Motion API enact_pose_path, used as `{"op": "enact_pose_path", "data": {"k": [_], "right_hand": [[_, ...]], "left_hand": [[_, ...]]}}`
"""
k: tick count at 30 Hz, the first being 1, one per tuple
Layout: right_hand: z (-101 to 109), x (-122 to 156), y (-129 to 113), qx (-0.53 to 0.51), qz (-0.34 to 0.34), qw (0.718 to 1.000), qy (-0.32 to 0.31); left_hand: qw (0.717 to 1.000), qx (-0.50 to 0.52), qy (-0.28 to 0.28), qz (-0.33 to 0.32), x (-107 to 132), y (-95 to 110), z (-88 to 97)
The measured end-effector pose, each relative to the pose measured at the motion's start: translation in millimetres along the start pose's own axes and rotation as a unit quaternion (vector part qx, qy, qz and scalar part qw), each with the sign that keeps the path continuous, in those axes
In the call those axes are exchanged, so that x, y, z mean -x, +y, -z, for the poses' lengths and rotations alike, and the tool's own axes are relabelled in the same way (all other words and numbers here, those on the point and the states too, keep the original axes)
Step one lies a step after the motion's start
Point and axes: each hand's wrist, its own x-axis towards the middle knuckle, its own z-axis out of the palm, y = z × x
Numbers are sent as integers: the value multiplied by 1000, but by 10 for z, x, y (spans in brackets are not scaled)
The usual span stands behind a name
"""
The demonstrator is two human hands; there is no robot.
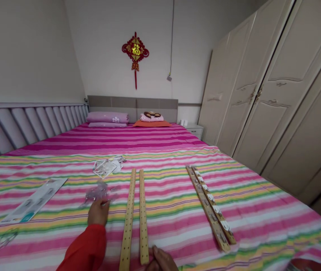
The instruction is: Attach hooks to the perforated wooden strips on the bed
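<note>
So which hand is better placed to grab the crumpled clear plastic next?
Probably the left: the left grip is right by the crumpled clear plastic, while the right grip is farther off, by the near end of a holed wooden strip.

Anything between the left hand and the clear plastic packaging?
Nothing visible: the left hand is right at the near edge of the clear plastic packaging; contact is too blurred to tell. The closest drilled wooden strip lies to the right, not between them.
</note>
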Motion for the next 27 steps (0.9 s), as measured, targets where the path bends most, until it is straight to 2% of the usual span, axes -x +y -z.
{"op": "enact_pose_path", "data": {"k": [7, 11, 15, 19, 21, 23, 27], "right_hand": [[-55, 14, 40, -71, 18, 997, -1], [-43, 79, -51, -73, 29, 997, 2], [-33, 227, -383, -67, 69, 994, 44], [-109, 413, -786, -34, 125, 990, 47], [-166, 491, -879, -23, 135, 990, 39], [-214, 549, -870, -18, 134, 990, 30], [-275, 624, -698, -22, 109, 993, 44]], "left_hand": [[992, 120, -10, 30, 113, 223, 291], [972, 218, -83, -15, 357, 441, 509], [953, 251, -162, -47, 743, 726, 655], [930, 275, -229, -80, 1140, 916, 633], [923, 288, -242, -83, 1315, 934, 567], [920, 302, -238, -73, 1469, 910, 494], [922, 322, -212, -26, 1721, 824, 402]]}}
